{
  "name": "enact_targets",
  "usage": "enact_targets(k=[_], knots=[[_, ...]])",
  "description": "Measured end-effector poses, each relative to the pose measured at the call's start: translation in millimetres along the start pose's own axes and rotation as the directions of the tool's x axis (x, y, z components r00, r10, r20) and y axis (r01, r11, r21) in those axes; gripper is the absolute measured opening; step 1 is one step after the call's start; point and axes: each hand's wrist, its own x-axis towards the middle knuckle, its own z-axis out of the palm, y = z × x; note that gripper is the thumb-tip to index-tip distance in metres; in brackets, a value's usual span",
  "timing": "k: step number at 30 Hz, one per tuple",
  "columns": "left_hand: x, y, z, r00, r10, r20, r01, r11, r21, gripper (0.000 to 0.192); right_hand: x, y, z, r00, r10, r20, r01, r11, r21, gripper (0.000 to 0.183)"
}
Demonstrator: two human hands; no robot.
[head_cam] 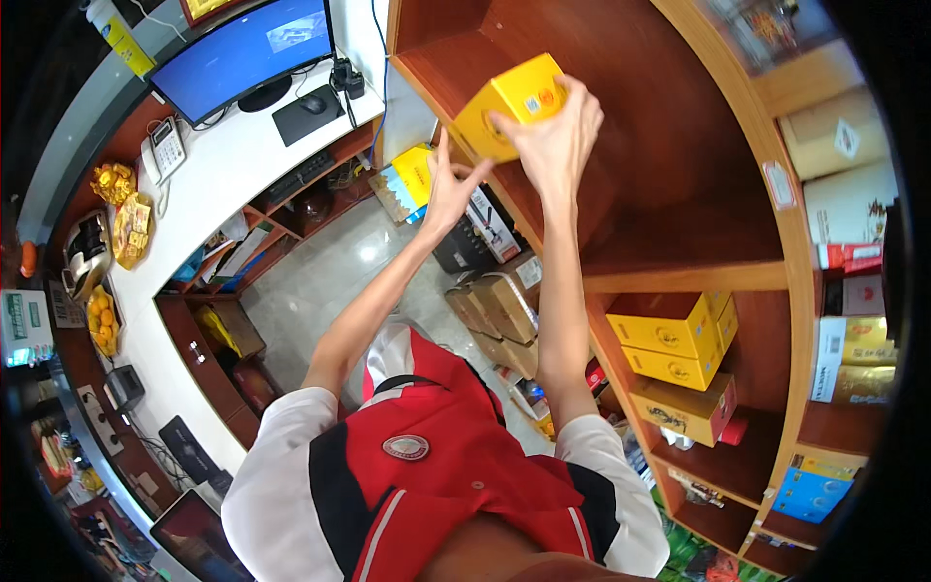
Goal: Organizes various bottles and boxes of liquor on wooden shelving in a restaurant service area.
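Note:
A yellow cardboard box point(520, 94) with printed marks is tilted in front of a wooden shelf compartment. My right hand point(556, 134) grips this box, thumb on the near side and fingers around the right edge. Just below its lower left corner is my left hand point(452, 190), its thumb and fingers spread with nothing between them. Whether the left fingertips brush the box, I cannot tell. Behind the box, the brown inner wall of the wooden shelf point(654, 145) is visible.
Several yellow boxes point(658, 331) stand in a lower compartment. Brown cartons point(502, 309) and a yellow box point(413, 174) are on the floor side below my hands. At left, a white counter point(218, 156) carries a monitor point(247, 54), a telephone point(166, 149) and a mouse point(313, 104).

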Motion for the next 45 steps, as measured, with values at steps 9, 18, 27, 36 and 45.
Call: enact_targets(k=[9, 18, 27, 36, 45], knots=[[155, -13, 30, 0.938, 0.326, -0.121, -0.251, 0.875, 0.413, 0.121, 138, 23, 145, 0.951, 0.192, 0.244, -0.171, 0.98, -0.106, 0.097], [238, -32, 52, 0.975, 0.184, -0.128, -0.095, 0.856, 0.508, 0.104, 217, 49, 202, 0.936, -0.129, 0.329, 0.259, 0.883, -0.391, 0.099], [301, -33, 68, 0.957, 0.284, -0.057, -0.149, 0.653, 0.743, 0.107, 248, 57, 226, 0.94, -0.21, 0.268, 0.311, 0.849, -0.427, 0.071], [327, -37, 85, 0.979, 0.205, -0.003, -0.119, 0.576, 0.809, 0.116, 251, 71, 241, 0.961, -0.076, 0.266, 0.181, 0.901, -0.395, 0.09], [282, -6, 74, 0.963, 0.259, -0.073, -0.182, 0.828, 0.53, 0.085, -18, -2, 106, 0.992, -0.096, 0.077, 0.038, 0.835, 0.548, 0.029]])
